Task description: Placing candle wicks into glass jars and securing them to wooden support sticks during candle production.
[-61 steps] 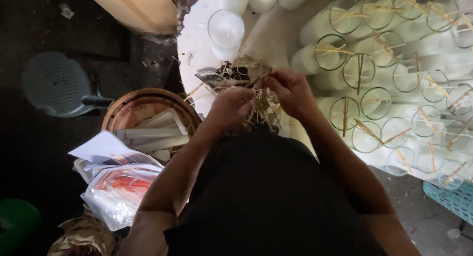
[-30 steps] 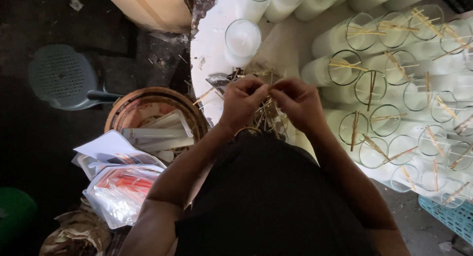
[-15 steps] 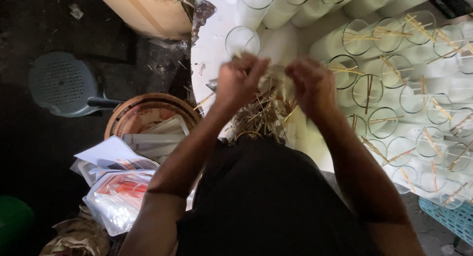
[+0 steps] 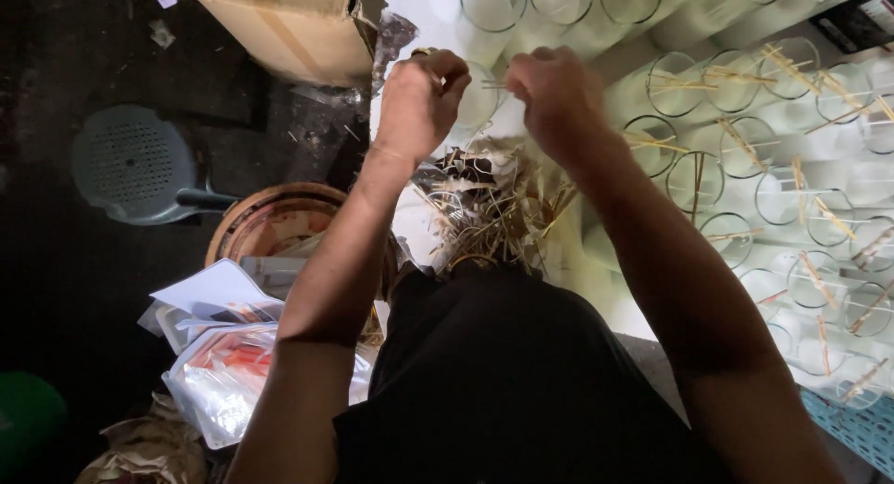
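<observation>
Left hand: being held curled over the far middle of the white table; fingers are pinched narrowly on one end of a thin stick.
Right hand: being held just right of the left hand, fingers closed narrowly; the stick's other end is being hidden by it, so actual contact cannot be told.
Stick: being held level between the two hands, above a glass jar of white wax.
Loose pile of sticks: lying near, below the hands, at the table's near edge.
Rows of wax-filled jars: standing to the right, many being crossed by sticks on their rims.
Floor, left: a round basket, plastic bags, a grey stool, a cardboard box far left.
</observation>
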